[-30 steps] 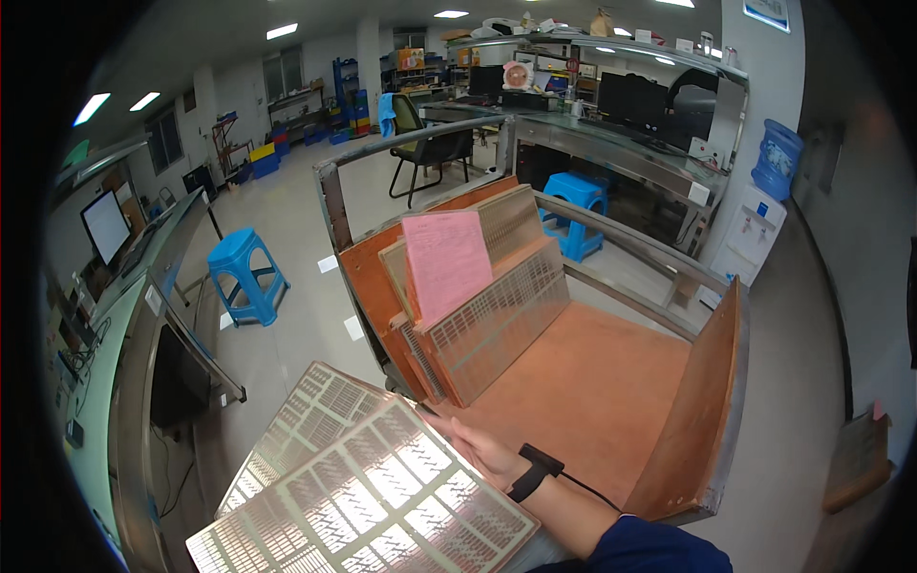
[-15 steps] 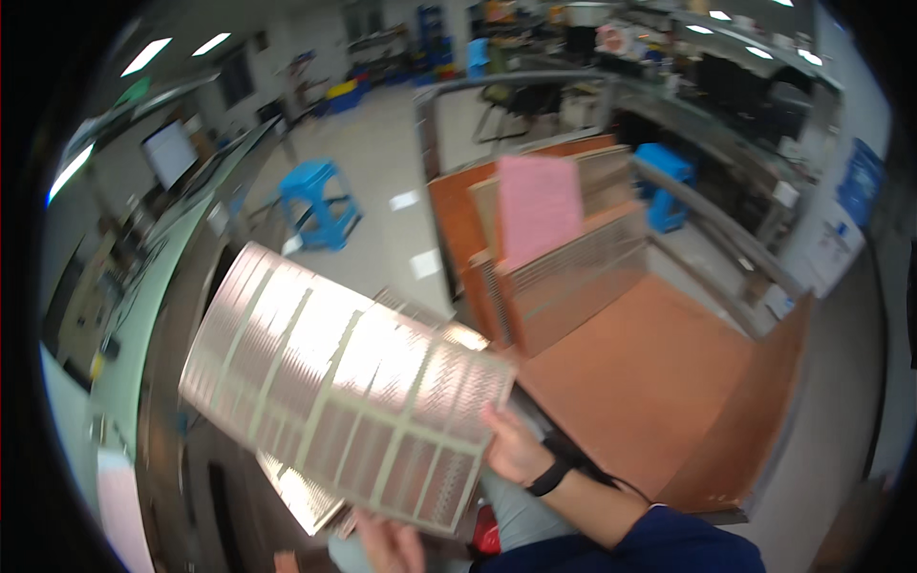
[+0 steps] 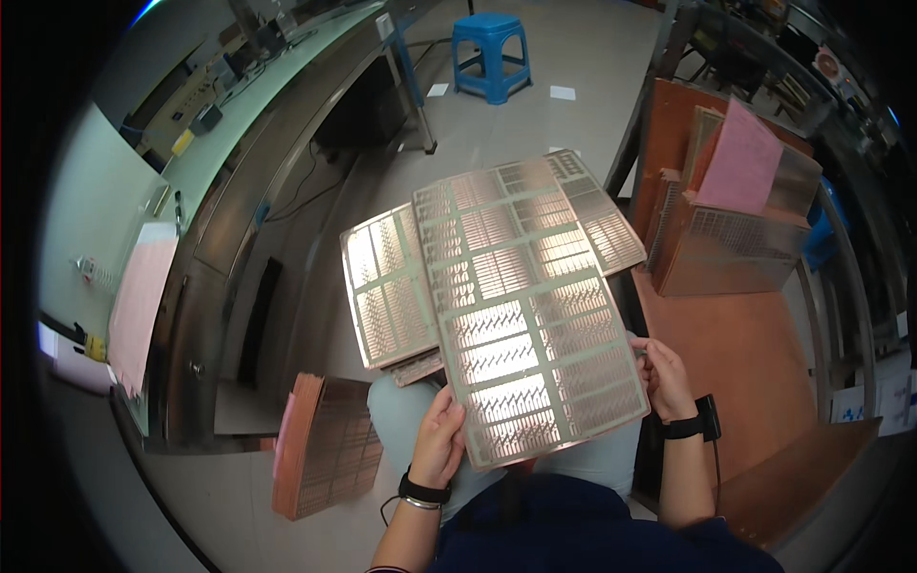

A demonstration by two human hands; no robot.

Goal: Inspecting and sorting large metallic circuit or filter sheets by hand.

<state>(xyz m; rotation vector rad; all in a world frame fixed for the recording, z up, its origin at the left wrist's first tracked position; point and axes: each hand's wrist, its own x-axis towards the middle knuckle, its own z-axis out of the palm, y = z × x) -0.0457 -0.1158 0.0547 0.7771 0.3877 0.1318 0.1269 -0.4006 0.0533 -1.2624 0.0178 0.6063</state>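
Observation:
A copper circuit board panel (image 3: 544,334) with rows of shiny pattern and pale green gaps lies tilted over my lap. My left hand (image 3: 439,435) grips its lower left edge, thumb on top. At its right edge, my right hand (image 3: 666,379) pinches the rim between thumb and fingers. Beneath it, other similar panels (image 3: 390,296) lie crosswise, sticking out to the left and upper right. How many are underneath is hidden.
A wooden-boarded rack (image 3: 735,363) at right holds upright panels (image 3: 735,248) and a pink sheet (image 3: 740,158). Another stack of panels (image 3: 325,444) stands on the floor at left. A workbench (image 3: 220,162) with pink paper (image 3: 143,306) runs along the left; a blue stool (image 3: 492,57) stands ahead.
My view has swung right and down. The panel has turned from slanting leftward to nearly lengthwise before me. My left hand has come up to its left edge; the right still holds its right side.

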